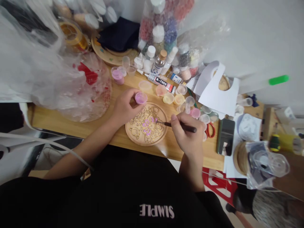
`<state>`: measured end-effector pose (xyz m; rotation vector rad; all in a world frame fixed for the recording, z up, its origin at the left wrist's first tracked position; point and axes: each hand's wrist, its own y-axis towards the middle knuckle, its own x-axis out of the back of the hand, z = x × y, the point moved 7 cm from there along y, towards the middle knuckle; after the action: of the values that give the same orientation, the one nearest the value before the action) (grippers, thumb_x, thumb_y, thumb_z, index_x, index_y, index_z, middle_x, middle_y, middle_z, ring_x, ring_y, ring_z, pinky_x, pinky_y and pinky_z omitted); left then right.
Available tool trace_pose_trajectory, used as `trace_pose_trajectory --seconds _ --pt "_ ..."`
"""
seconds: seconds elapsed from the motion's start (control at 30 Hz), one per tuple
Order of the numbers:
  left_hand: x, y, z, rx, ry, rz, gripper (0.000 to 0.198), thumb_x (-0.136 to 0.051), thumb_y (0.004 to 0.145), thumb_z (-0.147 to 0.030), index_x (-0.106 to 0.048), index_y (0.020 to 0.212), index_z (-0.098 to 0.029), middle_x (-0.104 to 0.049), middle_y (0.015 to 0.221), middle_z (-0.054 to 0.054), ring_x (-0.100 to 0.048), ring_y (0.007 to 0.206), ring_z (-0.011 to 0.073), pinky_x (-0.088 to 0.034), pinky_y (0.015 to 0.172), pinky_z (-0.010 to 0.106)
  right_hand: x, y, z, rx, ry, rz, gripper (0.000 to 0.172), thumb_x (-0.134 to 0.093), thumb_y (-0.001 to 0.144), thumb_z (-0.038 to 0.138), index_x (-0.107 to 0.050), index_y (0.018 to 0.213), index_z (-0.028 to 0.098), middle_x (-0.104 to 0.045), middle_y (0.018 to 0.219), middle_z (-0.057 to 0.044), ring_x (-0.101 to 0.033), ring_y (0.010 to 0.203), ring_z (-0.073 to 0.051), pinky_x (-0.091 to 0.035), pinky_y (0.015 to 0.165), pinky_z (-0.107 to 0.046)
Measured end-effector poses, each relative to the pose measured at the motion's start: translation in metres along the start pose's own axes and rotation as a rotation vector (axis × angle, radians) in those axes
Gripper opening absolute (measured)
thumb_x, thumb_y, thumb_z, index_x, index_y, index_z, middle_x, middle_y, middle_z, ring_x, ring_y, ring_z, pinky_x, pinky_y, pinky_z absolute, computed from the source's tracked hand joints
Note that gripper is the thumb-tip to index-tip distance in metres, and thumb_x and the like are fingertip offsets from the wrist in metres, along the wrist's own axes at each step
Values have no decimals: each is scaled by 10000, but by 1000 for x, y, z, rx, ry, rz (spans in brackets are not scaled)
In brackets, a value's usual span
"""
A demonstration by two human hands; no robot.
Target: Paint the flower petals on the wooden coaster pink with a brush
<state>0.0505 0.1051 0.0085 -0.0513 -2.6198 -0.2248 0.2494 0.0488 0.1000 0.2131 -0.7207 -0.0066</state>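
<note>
A round wooden disc [135, 138] with gold floral outlines lies near the table's front edge. Some petals around its central flower are filled with pinkish purple. My left hand [124, 107] holds a small cup of purple paint [141, 98] between thumb and fingers, over the disc's upper left edge. In my right hand [188, 133] is a dark-handled tool [181, 126], gripped like a pen. Its thin metal end reaches left to the disc, at a purple petal right of the top of the flower. Whether the tip touches the surface cannot be made out.
Small cups of pink, peach and yellow paint [179, 99] stand behind the disc, near a B-7000 tube [161, 83] and bottles [159, 61]. To the right are red-handled scissors [210, 130] and a phone [225, 137]. A large plastic bag [78, 88] covers the left side.
</note>
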Motion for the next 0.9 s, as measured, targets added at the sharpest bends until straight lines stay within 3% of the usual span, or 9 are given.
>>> trace_pose_trajectory --seconds 0.7,0.9 --pt "0 0 1 10 27 6 264 -711 782 -236 -616 1027 -242 -733 1030 26 -699 949 221 -579 910 381 2 -4 -6 -30 18 -26 422 -577 951 288 -424 563 222 -394 478 65 -351 436 -69 -267 438 -238" --pt "1 0 -4 -8 22 1 238 -713 800 -246 -623 1020 -228 -738 1030 38 -702 955 214 -580 894 363 18 -12 -20 -102 151 -158 399 -629 944 300 -515 569 226 -514 492 44 -468 446 -102 -335 451 -269"
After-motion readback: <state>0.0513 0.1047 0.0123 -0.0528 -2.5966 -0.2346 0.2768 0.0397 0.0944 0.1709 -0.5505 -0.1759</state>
